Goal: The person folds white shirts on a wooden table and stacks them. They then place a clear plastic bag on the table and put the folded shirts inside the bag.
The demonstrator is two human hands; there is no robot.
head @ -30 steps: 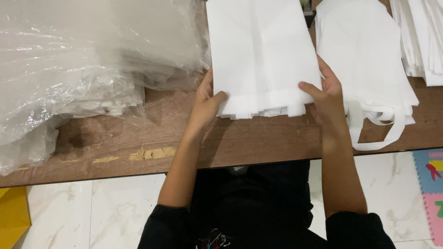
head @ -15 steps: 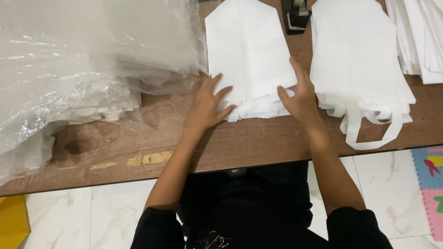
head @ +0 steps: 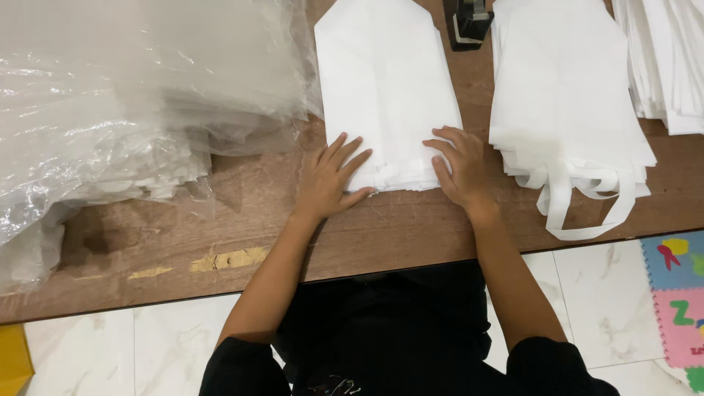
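A stack of folded white fabric bags (head: 385,88) lies flat on the brown wooden table (head: 220,227) in front of me. My left hand (head: 330,180) rests with spread fingers on the table at the stack's near left corner, fingertips touching its edge. My right hand (head: 458,165) lies on the stack's near right corner, fingers curled over the edge layers. Neither hand lifts anything.
A second stack of white bags with loop handles (head: 568,110) lies to the right, with more white stacks (head: 664,59) at the far right. Clear plastic bags (head: 110,110) pile up on the left. A dark tape dispenser (head: 469,22) stands between the stacks. A colourful foam mat (head: 678,293) covers the floor.
The stack has been set down flat farther from the table edge. Both hands slid from gripping its sides to resting at its near corners.
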